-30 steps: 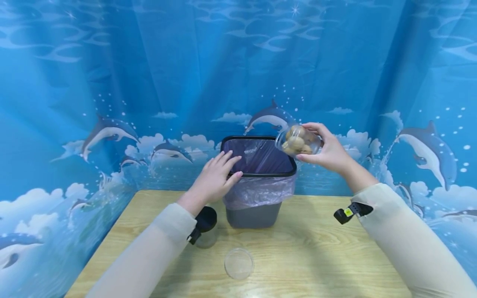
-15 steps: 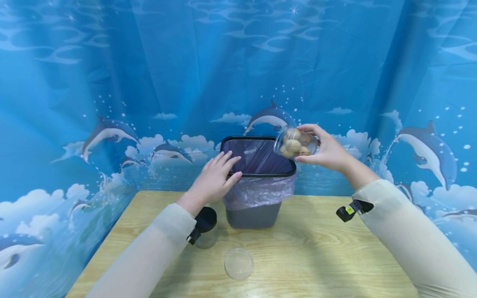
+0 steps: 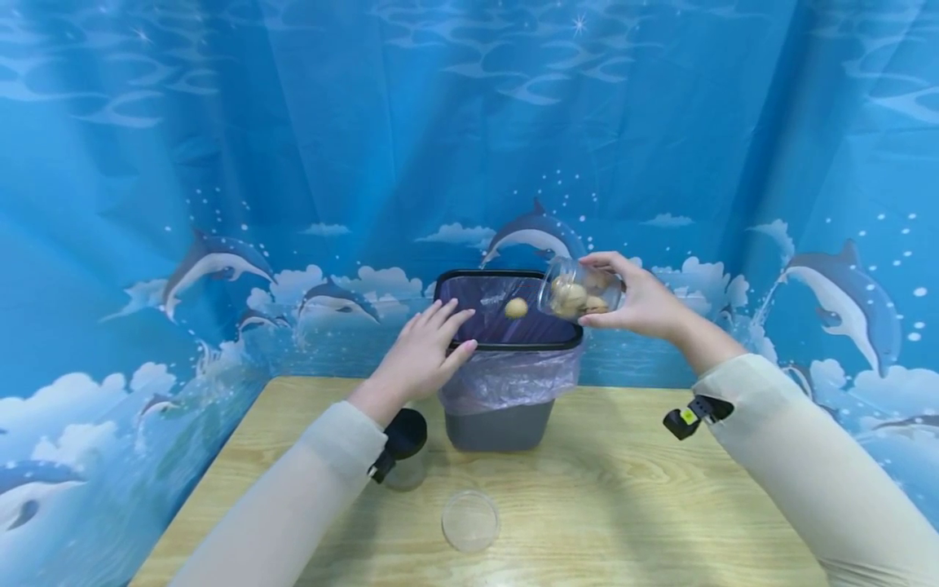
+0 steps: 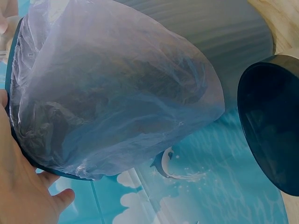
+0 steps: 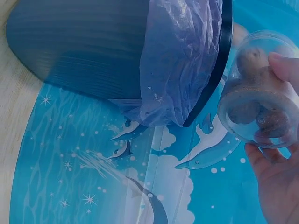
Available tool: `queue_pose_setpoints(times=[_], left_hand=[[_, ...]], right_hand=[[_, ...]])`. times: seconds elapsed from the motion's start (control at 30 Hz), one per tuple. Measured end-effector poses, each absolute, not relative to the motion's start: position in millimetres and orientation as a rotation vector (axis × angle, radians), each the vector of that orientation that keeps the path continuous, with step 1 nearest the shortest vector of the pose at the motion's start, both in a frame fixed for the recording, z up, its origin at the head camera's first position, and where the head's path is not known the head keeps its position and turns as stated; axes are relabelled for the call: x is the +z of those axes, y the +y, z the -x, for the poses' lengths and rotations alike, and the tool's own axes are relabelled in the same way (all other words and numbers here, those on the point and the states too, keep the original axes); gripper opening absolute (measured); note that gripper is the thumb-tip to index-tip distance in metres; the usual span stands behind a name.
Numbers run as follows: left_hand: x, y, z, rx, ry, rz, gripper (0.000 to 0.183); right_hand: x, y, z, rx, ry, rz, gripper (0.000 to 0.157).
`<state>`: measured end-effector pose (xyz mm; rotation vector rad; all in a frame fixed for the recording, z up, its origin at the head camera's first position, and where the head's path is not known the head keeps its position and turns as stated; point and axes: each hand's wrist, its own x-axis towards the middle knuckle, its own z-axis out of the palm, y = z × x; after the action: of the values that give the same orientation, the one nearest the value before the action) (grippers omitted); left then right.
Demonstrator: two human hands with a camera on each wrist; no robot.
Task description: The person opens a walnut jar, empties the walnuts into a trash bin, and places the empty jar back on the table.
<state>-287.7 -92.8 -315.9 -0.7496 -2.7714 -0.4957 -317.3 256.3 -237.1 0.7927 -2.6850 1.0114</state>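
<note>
My right hand (image 3: 641, 302) grips a clear plastic jar (image 5: 257, 88) round its side and holds it tipped over the right rim of a grey trash bin (image 3: 499, 425). Several round, tan, walnut-like pieces (image 3: 570, 298) sit inside the jar. One loose piece (image 3: 517, 308) is in the air over the bin's mouth, left of the jar. My left hand (image 3: 425, 346) rests at the bin's left rim with its fingers straight and spread. A thin purple bag (image 4: 117, 93) lines the bin and hangs folded down over the outside; the bottom inside is hidden.
A clear round lid (image 3: 470, 520) lies on the wooden table (image 3: 623, 489) in front of the bin. Beside the left wrist stands a container with a black top (image 3: 406, 432), partly covered by the sleeve. A blue dolphin-print curtain (image 3: 330, 163) hangs behind the table.
The jar in my right hand has shifted slightly left and tipped further toward the bin. One walnut-like piece has left it and is dropping. My left hand has stayed in place.
</note>
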Motion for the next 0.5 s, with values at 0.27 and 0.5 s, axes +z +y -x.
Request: queue_pose_setpoints(times=[0.27, 0.5], left_hand=[[-316.1, -92.5, 287.2, -0.489, -2.778, 0.747, 0.063], [-315.7, -92.5, 287.0, -0.494, -2.780, 0.742, 0.063]], right_hand=[[-239.6, 257.5, 317.1, 0.991, -2.685, -0.799, 0.080], [-236.0, 255.4, 316.7, 0.969, -2.715, -0.801, 0.082]])
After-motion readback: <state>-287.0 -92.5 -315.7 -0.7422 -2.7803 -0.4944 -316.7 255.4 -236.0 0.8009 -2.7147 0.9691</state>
